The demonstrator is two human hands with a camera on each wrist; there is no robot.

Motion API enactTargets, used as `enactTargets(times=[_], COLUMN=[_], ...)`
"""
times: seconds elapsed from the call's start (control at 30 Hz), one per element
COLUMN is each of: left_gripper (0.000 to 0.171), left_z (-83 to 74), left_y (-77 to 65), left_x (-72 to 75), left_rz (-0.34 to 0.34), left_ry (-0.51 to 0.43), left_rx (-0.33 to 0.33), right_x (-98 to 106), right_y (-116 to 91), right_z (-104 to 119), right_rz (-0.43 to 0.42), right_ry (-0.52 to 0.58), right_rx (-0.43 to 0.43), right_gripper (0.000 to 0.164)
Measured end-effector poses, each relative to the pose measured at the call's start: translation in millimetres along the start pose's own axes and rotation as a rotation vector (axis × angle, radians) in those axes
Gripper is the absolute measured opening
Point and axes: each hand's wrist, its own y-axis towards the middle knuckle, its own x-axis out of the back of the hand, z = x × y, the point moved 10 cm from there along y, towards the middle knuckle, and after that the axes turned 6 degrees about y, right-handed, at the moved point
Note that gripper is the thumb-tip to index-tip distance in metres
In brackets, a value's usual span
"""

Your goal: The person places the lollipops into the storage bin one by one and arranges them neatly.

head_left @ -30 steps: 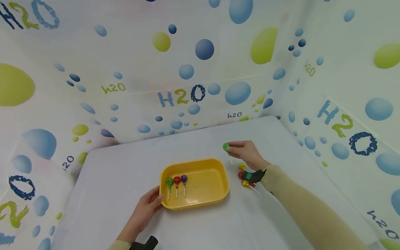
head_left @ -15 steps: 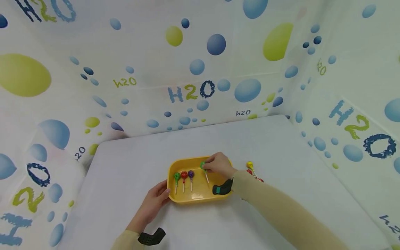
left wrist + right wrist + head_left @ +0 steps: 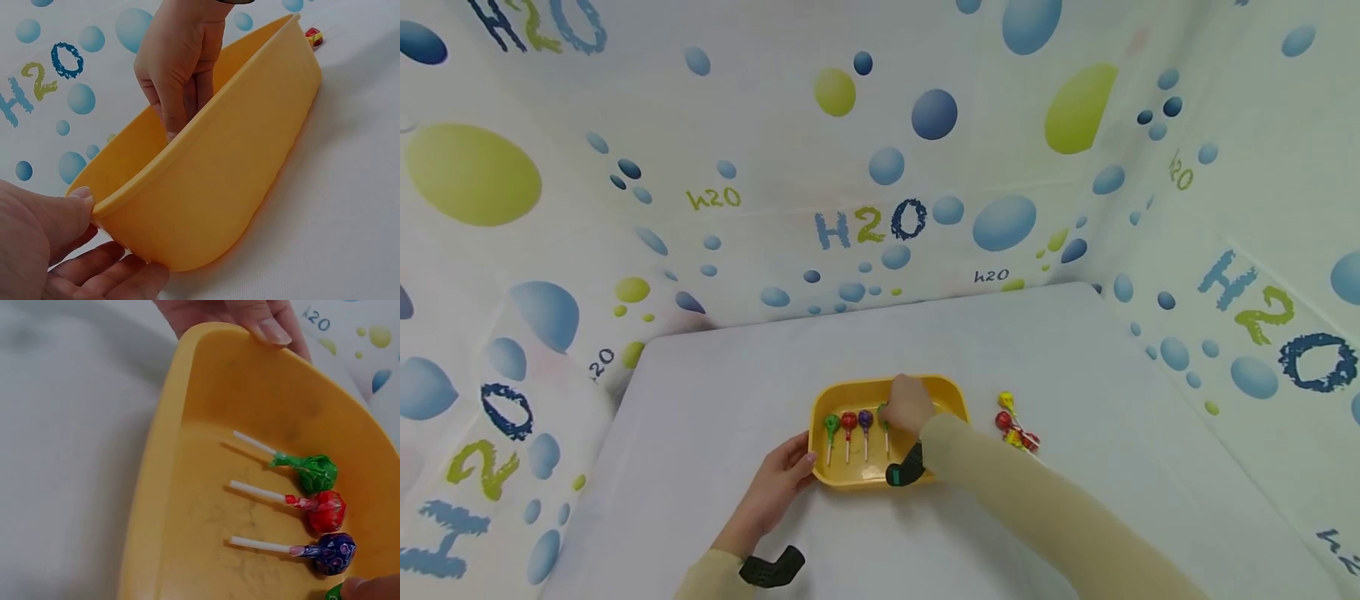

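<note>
A yellow plastic tray (image 3: 857, 482) sits on the white table. My left hand (image 3: 780, 482) holds its left end, thumb over the rim and fingers against the outer wall, as the left wrist view shows. Inside lie a green lollipop (image 3: 317, 473), a red lollipop (image 3: 326, 511) and a purple lollipop (image 3: 335, 554), side by side, sticks toward the front. My right hand (image 3: 912, 405) reaches down into the tray and pinches a second green lollipop (image 3: 883, 412) by its head, right of the purple one. Its stick points to the front; the hand hides part of its head.
Right of the tray lies a small heap of lollipops: a yellow one (image 3: 1006, 401), a red one (image 3: 1003, 420) and others overlapping them. Behind the table (image 3: 737, 367) hangs a white sheet (image 3: 760, 150) printed with bubbles and lettering; it also lines both sides.
My right hand has carried the green lollipop from above the heap leftward and down into the tray, beside the purple one. The left hand keeps holding the tray. The head view has shifted slightly.
</note>
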Motion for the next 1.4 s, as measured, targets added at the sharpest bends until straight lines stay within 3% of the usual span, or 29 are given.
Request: enactTargets(times=[0.23,0.53,0.8,1.2,1.4], left_gripper=[0.052,0.052,0.052,0.053,0.053], left_z=[1.7,-3.5,-3.6,-5.0,-4.2], left_y=[-0.4,-2.6,-3.4,-5.4,-5.0], left_x=[-2.6,-5.1,-8.0,-8.6,-8.2], left_rz=[-0.007,-0.009,-0.012,-0.02,-0.017], left_ry=[-0.001,-0.012,-0.041,-0.029,-0.029], left_rx=[0.024,0.014,0.005,0.011,0.012], right_x=[-4.1,-1.7,-2.4,-4.3,-3.7], right_y=[-5.4,-8.2,-2.8,0.5,-0.6], right_z=[6.1,10.0,7.5,3.4,5.1], right_rz=[-0.006,0.014,0.014,0.023,0.03], right_ry=[-0.075,-0.073,-0.075,-0.096,-0.084], right_rx=[0.022,0.005,0.019,-0.004,0.009], right_gripper=[0.051,0.044,0.05,0.033,0.042])
